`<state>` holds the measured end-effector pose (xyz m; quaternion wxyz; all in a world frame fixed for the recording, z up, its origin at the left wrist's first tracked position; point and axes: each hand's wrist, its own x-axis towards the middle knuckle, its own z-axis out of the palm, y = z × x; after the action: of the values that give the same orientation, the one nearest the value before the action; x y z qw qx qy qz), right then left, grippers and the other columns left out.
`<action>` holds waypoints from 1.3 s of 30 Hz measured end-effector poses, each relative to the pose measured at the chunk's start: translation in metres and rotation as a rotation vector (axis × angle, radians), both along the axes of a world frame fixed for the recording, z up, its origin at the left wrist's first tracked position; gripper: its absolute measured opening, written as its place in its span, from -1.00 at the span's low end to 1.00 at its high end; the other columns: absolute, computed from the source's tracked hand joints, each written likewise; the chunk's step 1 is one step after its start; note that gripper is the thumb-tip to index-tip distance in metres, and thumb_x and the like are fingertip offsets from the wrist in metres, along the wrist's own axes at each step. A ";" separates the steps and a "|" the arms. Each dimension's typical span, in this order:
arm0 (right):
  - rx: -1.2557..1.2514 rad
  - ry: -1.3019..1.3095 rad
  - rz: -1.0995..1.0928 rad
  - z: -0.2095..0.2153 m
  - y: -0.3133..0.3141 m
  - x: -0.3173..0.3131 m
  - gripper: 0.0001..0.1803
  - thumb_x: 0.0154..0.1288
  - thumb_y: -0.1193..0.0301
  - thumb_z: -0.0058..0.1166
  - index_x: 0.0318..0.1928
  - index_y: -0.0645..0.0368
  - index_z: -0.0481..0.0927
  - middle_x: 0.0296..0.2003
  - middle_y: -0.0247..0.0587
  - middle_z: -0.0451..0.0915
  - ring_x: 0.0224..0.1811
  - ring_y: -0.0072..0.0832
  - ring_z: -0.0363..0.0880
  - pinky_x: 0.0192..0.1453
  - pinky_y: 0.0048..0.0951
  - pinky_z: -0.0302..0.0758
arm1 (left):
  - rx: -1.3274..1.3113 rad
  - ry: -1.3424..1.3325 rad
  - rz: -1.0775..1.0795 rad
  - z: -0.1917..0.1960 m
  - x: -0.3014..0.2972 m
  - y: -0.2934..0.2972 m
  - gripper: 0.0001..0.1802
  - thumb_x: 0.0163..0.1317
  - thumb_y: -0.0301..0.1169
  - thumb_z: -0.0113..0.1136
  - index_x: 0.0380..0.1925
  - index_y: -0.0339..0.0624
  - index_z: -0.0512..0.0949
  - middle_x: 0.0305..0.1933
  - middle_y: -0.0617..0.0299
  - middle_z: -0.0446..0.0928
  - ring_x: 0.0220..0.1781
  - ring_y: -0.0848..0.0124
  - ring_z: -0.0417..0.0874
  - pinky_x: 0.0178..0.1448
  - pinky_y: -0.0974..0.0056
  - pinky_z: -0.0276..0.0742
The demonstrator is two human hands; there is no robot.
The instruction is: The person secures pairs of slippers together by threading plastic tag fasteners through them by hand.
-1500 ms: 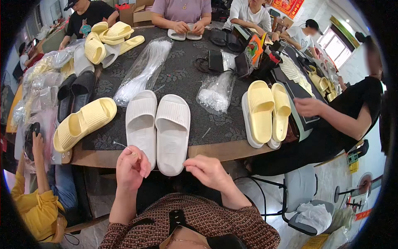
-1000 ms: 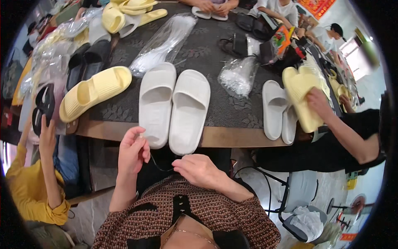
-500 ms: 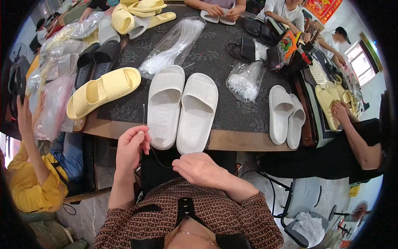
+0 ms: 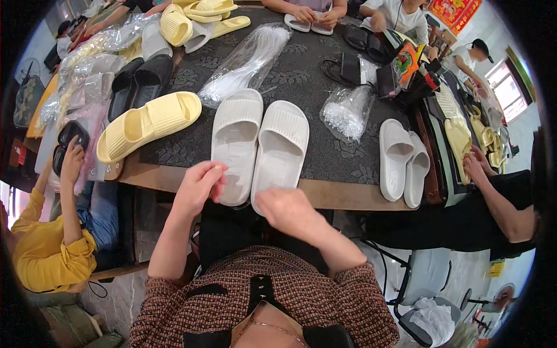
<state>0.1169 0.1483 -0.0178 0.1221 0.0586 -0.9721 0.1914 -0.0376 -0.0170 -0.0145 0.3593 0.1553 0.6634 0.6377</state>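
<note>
A pair of light grey slide slippers stands side by side in front of me: the left slipper (image 4: 234, 148) and the right slipper (image 4: 282, 152), heels at the table's near edge. My left hand (image 4: 203, 184) is at the left slipper's heel, thumb and fingers pinched together; any thin strand in them does not show clearly. Over the right slipper's heel is my right hand (image 4: 290, 211), its fingers curled closed and slightly blurred, their contents hidden. Left of the pair lies a yellow slipper (image 4: 148, 127). A clear bag of long white plastic ties (image 4: 248, 64) rests behind.
Another grey pair (image 4: 393, 156) stands at the right edge. A bag of small white pieces (image 4: 347, 113) lies mid-table. Black slippers (image 4: 154, 81) and bagged slippers (image 4: 96, 87) crowd the left. Co-workers sit around; one in a yellow top (image 4: 49, 252) holds black slippers.
Both my hands have moved up toward the slippers, the right now over the right heel. The thin strand seen between them earlier is no longer visible. The left co-worker has brought black slippers closer.
</note>
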 end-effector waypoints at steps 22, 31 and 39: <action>-0.017 0.162 -0.316 -0.006 0.056 -0.036 -0.66 0.16 0.54 -0.07 -0.02 0.29 0.45 -0.32 0.00 0.55 -0.31 -0.09 0.60 -0.25 -0.19 0.55 | -0.516 1.198 -0.305 -0.022 -0.027 0.099 0.03 0.04 0.19 0.18 0.22 -0.49 0.11 0.24 -0.26 0.22 0.31 -0.13 0.16 0.35 -0.07 0.01; -0.353 0.474 -0.494 -0.006 0.118 -0.049 -0.76 0.24 0.56 -0.03 -0.08 0.27 0.54 -0.27 0.03 0.59 -0.24 -0.17 0.60 -0.11 -0.33 0.51 | -0.456 1.280 -0.156 -0.039 -0.024 0.113 -0.24 0.14 -0.03 0.13 0.10 -0.53 0.27 0.19 -0.26 0.28 0.30 -0.11 0.18 0.32 -0.11 -0.01; -0.355 0.136 -0.494 -0.025 0.153 -0.101 -0.60 0.30 0.28 -0.09 0.03 0.31 0.46 -0.11 0.26 0.54 -0.02 0.07 0.51 0.08 -0.14 0.42 | -0.417 1.284 -0.101 -0.051 -0.027 0.118 -0.44 0.14 -0.14 0.08 -0.06 -0.46 0.38 0.07 -0.22 0.39 0.22 -0.04 0.29 0.28 -0.10 0.04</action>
<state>0.0155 0.3012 -0.0431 0.2381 -0.1890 -0.8979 0.3184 -0.0643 0.1009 -0.0652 -0.0542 0.4615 0.8464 0.2602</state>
